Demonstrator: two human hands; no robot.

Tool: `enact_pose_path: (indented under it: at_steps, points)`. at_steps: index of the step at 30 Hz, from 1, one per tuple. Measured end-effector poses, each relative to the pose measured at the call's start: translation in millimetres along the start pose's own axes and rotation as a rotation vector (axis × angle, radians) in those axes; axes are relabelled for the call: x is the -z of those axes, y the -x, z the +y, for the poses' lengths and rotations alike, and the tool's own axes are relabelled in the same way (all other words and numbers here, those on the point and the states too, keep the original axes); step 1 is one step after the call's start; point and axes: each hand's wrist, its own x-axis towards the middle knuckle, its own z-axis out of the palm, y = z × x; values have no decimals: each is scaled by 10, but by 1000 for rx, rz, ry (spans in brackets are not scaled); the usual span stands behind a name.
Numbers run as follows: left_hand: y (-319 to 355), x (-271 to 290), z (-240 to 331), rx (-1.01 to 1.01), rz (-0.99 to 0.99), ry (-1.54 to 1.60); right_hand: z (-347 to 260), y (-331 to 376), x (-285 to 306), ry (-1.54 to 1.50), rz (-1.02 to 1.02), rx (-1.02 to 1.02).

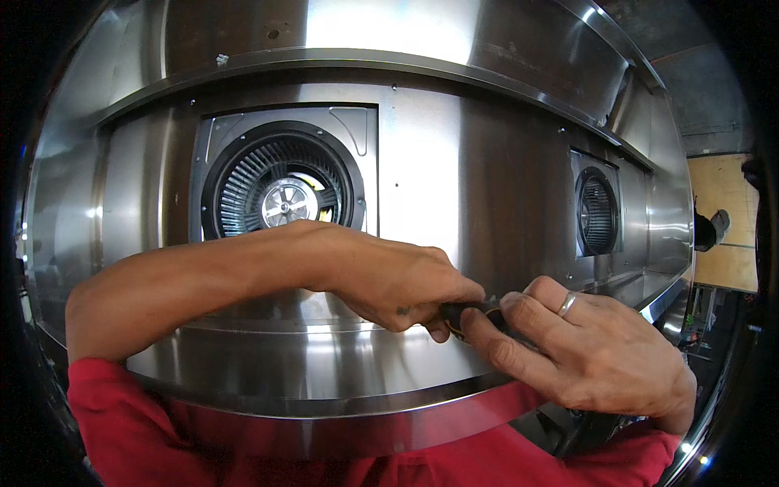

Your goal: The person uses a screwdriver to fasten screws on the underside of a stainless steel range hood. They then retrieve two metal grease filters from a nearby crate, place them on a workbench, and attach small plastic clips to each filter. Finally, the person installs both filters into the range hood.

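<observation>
**Over the steel panel: both hands on one dark object**

Head view, only one:

- Dark object (456,311): black, thin yellow edging, mostly covered by the fingers. Can't tell what tool or part it is. Sits between the two hands, roughly mid-frame, lower than both fans in view.
- Left hand (393,280): reaches across from the left, wrist bent, fingers curled in and grasping the object's left end. Its forearm (203,280) cuts across the bottom of the left fan.
- Right hand (596,349): comes up from lower right, thumb and fingers (507,353) pinched on the object's right end. Metal ring (566,305) on one finger.
- Steel panel (507,178): brushed, shiny, strong glare down the middle, a few small holes. Can't tell whether the object touches it.
- Left fan (216,187): round, finned, black rim, square opening. Silver hub (290,203) inside, bright yellow patch next to it.
- Right fan (599,211): similar, appears smaller, well apart from the left one.
- Red sleeves (114,406) on both arms; front lip (308,408) of the steelwork curves along below the hands.
- Far right: light wood-coloured board (726,264).
</observation>
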Motion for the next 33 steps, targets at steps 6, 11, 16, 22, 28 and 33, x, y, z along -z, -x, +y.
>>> enact_pose_path:
  at_steps: [6,11,16,22,28,33]
  points:
    - [-70,-167,-173,-418,302,-37,9,-88,-100,-76,142,-24]
    - [13,-142,-139,-182,146,11,-30,-182,-116,-55,58,-117]
    - [-37,-148,-207,-125,105,-76,-34,-138,-3,-43,48,-119]
    - [-8,-139,-113,-162,92,-7,3,-42,-108,32,77,88]
    - [-14,-161,-62,-206,139,-23,3,-121,-139,-71,2,-65]
    - [-51,-165,-84,-108,79,-45,-24,-160,-81,-39,-120,-187]
